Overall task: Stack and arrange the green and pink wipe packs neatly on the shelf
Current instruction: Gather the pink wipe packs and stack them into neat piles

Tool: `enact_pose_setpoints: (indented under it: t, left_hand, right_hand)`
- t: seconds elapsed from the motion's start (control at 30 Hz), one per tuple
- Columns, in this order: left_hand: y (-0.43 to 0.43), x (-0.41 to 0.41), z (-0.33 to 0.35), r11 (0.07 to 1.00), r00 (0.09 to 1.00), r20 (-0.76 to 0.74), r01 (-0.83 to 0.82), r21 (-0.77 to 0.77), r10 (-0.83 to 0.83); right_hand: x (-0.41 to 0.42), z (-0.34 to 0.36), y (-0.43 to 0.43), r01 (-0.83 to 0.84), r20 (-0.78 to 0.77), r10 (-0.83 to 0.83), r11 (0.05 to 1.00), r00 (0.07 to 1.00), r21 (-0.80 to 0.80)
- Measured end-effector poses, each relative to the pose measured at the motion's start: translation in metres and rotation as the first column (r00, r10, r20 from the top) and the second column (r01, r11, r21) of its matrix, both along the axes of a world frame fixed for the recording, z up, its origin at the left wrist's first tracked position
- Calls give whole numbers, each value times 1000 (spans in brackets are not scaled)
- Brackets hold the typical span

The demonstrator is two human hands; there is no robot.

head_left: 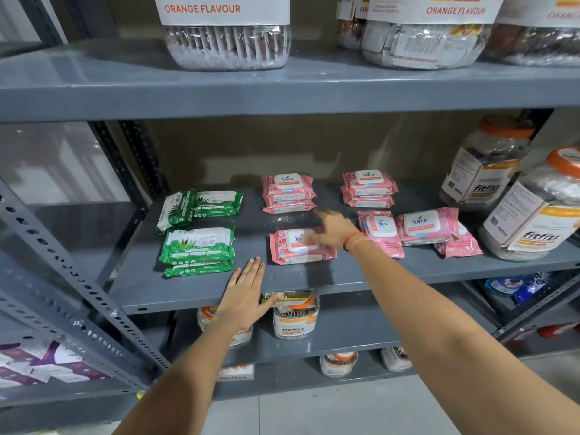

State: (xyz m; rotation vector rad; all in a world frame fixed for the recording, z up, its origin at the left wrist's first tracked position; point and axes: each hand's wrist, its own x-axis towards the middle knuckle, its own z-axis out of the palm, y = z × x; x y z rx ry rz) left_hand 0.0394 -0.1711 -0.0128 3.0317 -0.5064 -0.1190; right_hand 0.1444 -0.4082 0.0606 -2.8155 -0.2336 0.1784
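Green wipe packs lie at the left of the grey shelf (pixel 194 290): a front stack (pixel 197 248) and a back group (pixel 201 207) with one pack standing tilted. Pink packs form a back-middle stack (pixel 288 193), a back-right stack (pixel 369 188), a front pile (pixel 292 251) and a loose cluster (pixel 420 229) at right. My right hand (pixel 333 229) hovers blurred over the front pink pile with fingers spread, holding nothing. Flat on the shelf's front edge rests my left hand (pixel 246 290), empty, just right of the green front stack.
Large fitfizz jars (pixel 530 208) stand at the shelf's right end. The shelf above (pixel 282 89) carries orange-flavour tubs. More jars (pixel 295 318) sit on the shelf below. A perforated grey upright (pixel 62 277) runs along the left side.
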Motion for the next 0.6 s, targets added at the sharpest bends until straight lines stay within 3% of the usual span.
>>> enact_pose_setpoints:
  t: [0.17,0.27,0.6]
  left_hand:
    - [-2,-1,1,1000,1000,3,-13,14,13]
    - [-3,-1,2,1000,1000,8,-15,26,15]
    - [-3,0,-1,999,999,31,-16,32,15]
  right_hand:
    - [-11,-4,-47,432,247,-397,895,884,-108]
    - [-19,-10,-69,609,177,-587,785,790,-117]
    - [-22,-19,-62,713,42,-712,699,701,-55]
